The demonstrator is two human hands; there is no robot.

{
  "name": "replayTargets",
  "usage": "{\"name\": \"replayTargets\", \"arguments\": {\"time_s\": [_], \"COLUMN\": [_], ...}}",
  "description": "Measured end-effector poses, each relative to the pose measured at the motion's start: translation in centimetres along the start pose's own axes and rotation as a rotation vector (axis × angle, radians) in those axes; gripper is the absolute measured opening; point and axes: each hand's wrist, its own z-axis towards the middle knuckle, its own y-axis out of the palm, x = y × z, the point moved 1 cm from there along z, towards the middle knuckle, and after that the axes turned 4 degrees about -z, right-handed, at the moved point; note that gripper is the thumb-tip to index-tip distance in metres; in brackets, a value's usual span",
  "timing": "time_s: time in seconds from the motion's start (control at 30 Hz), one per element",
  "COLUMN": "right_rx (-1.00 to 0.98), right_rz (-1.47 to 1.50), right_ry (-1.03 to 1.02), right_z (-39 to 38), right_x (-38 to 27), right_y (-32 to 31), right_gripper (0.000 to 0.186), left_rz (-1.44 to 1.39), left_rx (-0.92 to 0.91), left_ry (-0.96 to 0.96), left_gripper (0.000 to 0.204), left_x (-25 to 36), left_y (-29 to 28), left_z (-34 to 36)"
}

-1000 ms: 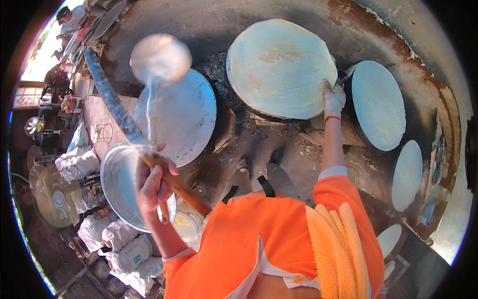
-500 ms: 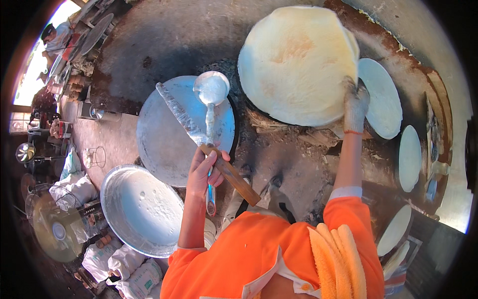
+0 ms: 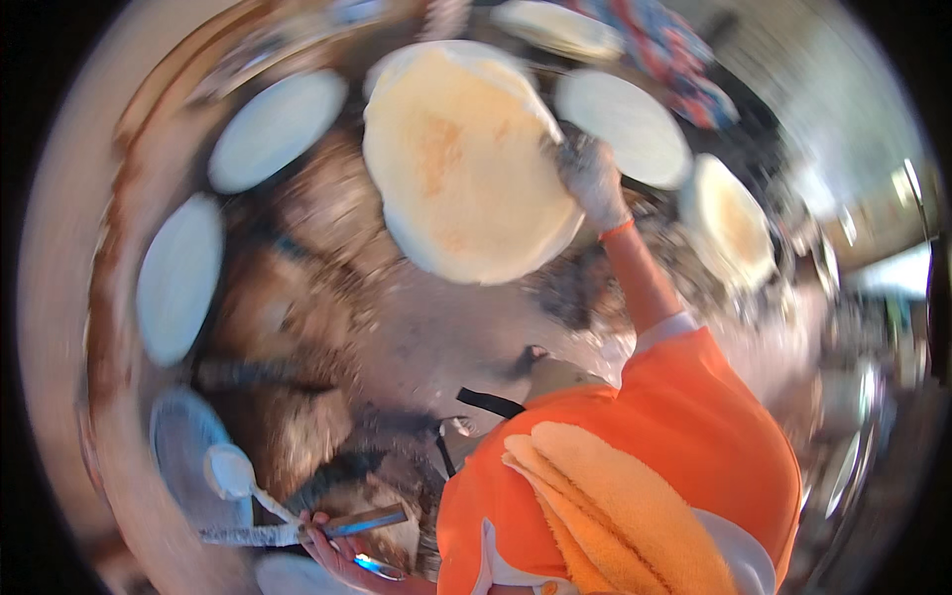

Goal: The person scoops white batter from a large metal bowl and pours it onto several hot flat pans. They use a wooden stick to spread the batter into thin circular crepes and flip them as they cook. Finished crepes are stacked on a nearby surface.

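A large round pale flatbread (image 3: 456, 188) with brown patches hangs in front of me at the upper middle. My right hand (image 3: 592, 183), in a whitish glove, is closed on its right edge. Low at the left, my left hand (image 3: 332, 557) grips two tools together. One is a ladle (image 3: 228, 471) with a batter-coated bowl; the other is a long flat scraper (image 3: 365, 522) with a wooden handle and a batter-smeared blade. Behind the ladle lies a round bluish-grey griddle (image 3: 178, 436). Motion blur softens much of the scene.
Pale batter rounds on griddles stand along the curved counter: one far left (image 3: 180, 278), another upper left (image 3: 278, 129), one right of the bread (image 3: 623, 127). A browned flatbread (image 3: 729, 223) lies farther right. A patterned cloth (image 3: 659, 50) and pale round breads (image 3: 557, 30) are at the back.
My view and body have turned to the right. The flatbread, held in my right hand, has come along with me. My left hand still carries the ladle and scraper, now at the lower left.
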Motion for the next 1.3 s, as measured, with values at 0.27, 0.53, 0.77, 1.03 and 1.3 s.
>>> {"name": "replayTargets", "arguments": {"time_s": [0.27,0.53,0.77,1.03,1.3], "right_rx": [0.25,-0.722,-0.764,-1.046,-0.793], "right_rz": [-0.134,-0.645,-0.271,1.002,1.282], "right_ry": [0.711,0.504,0.362,-1.294,-1.671], "right_z": [-9.1,-19.5,-14.1,-12.5,-23.5], "right_x": [30.5,38.4,19.0,-25.6,-45.1], "right_y": [-16.2,2.0,3.5,-16.4,-29.9], "right_gripper": [0.033,0.032,0.053,0.025,0.025], "left_rz": [-0.268,-0.038,-0.387,-0.253,-0.4], "left_rx": [0.154,-0.05,-0.056,0.468,1.002], "left_ry": [-0.369,-0.503,-0.401,-0.045,0.401], "left_gripper": [0.04,0.024,0.017,0.01,0.02], "left_x": [-8.3,-10.1,-9.6,-7.3,-2.6], "left_y": [25.9,37.0,26.5,13.2,0.6], "left_z": [3.4,2.9,-2.5,-11.1,-25.4]}}
